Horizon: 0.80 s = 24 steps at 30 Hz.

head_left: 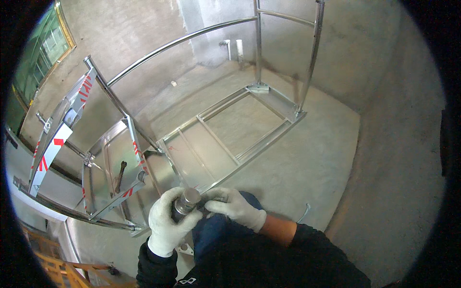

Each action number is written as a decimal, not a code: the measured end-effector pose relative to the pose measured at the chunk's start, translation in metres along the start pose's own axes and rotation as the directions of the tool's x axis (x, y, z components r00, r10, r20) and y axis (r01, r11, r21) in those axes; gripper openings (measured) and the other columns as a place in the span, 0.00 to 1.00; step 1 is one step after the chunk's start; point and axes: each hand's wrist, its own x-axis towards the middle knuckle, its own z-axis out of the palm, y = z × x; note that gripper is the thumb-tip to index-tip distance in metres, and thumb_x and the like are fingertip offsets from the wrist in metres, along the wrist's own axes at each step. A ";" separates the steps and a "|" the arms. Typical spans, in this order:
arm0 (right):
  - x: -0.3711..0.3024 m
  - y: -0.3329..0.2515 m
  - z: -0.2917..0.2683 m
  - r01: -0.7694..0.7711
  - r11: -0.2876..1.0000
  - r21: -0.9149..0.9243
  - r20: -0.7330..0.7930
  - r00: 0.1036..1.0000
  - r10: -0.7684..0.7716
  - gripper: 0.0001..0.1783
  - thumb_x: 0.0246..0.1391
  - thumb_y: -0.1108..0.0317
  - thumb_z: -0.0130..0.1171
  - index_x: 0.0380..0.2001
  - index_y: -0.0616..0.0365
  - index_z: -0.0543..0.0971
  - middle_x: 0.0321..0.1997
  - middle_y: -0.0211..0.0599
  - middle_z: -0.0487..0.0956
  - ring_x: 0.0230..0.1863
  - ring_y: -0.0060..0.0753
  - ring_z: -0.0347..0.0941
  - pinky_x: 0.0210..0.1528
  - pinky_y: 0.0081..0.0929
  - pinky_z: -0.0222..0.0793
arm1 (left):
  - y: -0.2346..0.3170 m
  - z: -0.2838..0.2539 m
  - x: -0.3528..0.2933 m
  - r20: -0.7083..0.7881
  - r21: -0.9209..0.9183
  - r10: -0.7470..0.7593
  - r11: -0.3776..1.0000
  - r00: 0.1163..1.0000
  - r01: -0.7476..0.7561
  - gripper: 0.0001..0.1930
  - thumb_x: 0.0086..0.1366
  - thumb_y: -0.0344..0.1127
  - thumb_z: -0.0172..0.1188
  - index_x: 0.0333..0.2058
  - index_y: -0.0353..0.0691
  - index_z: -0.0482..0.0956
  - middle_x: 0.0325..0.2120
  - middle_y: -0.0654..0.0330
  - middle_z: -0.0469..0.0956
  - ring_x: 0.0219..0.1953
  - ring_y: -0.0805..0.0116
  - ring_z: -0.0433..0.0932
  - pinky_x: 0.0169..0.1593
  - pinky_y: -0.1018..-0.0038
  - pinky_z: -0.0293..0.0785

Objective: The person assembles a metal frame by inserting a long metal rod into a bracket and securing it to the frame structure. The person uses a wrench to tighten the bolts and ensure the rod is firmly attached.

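My left hand, in a white glove, is wrapped round an upright metal post with a round top, seen almost end-on. Close beside the post is my gloved right hand. Its fingers are curled in near the post's side, and whatever they grip is hidden. Past my hands lies a metal platform frame with crossbars, partly covered by sheet panels. A curved tubular rail rises behind it on metal uprights.
To the left are panels with red-and-white striped tape and a dark wrench-like tool. Orange frames stand at the lower left. Pipe stubs come up by the back wall. A bent rod is on the concrete floor, right of me.
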 end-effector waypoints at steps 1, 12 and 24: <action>0.000 0.000 0.000 0.016 1.000 0.005 0.001 1.000 -0.016 0.14 0.61 0.71 0.56 0.49 0.65 0.77 0.46 0.34 0.80 0.46 0.22 0.76 0.52 0.24 0.72 | 0.006 0.001 0.001 0.008 0.028 0.032 0.999 0.999 -0.032 0.28 0.43 0.33 0.75 0.46 0.37 0.77 0.35 0.51 0.81 0.38 0.53 0.82 0.42 0.65 0.77; -0.004 0.000 -0.001 0.299 0.952 0.061 0.019 0.954 -0.300 0.29 0.57 0.62 0.62 0.58 0.65 0.71 0.53 0.38 0.78 0.55 0.28 0.73 0.59 0.29 0.68 | -0.002 0.019 -0.001 0.013 0.115 0.125 0.985 0.992 -0.125 0.31 0.40 0.38 0.79 0.46 0.39 0.78 0.36 0.52 0.81 0.38 0.52 0.82 0.42 0.65 0.78; -0.017 -0.005 0.005 0.164 0.983 0.078 -0.185 0.972 -0.147 0.31 0.50 0.78 0.55 0.61 0.65 0.68 0.57 0.45 0.75 0.52 0.33 0.74 0.53 0.29 0.73 | -0.035 0.061 -0.030 0.161 0.098 0.046 0.993 0.986 -0.063 0.28 0.43 0.46 0.76 0.41 0.40 0.77 0.34 0.51 0.81 0.38 0.49 0.81 0.40 0.61 0.77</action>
